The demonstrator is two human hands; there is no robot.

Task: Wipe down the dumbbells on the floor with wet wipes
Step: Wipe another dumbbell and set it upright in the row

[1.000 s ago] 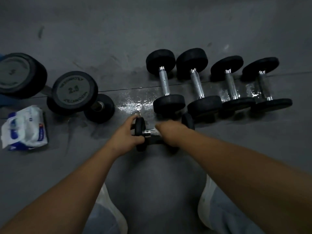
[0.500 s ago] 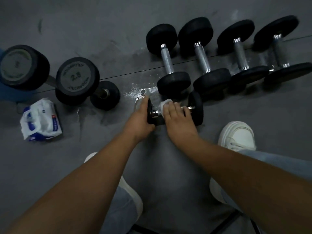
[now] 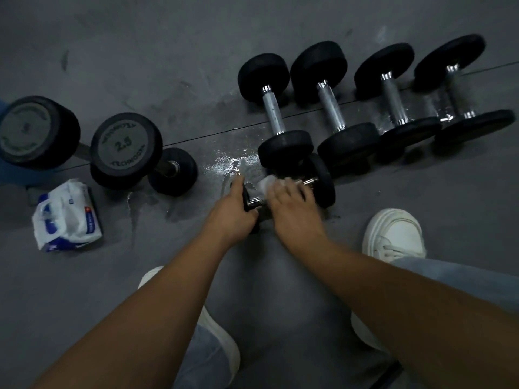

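A small black dumbbell (image 3: 323, 182) with a chrome handle lies crosswise on the grey floor in front of me. My left hand (image 3: 234, 213) grips its left head. My right hand (image 3: 292, 209) presses a white wet wipe (image 3: 268, 183) onto the handle, fingers curled over it. Behind it, several black dumbbells (image 3: 276, 113) lie side by side in a row. A pack of wet wipes (image 3: 67, 216) sits on the floor at the left.
Larger dumbbells marked 2.5 (image 3: 126, 147) stand at the left, with another black dumbbell head (image 3: 172, 171) beside them. A wet patch (image 3: 224, 164) shines on the floor near my left hand. My white shoes (image 3: 393, 234) frame the spot where I crouch.
The view has shifted a little. My right hand has slid along the handle with the wipe, and the dumbbell has turned slightly. My left hand keeps hold of the left head.
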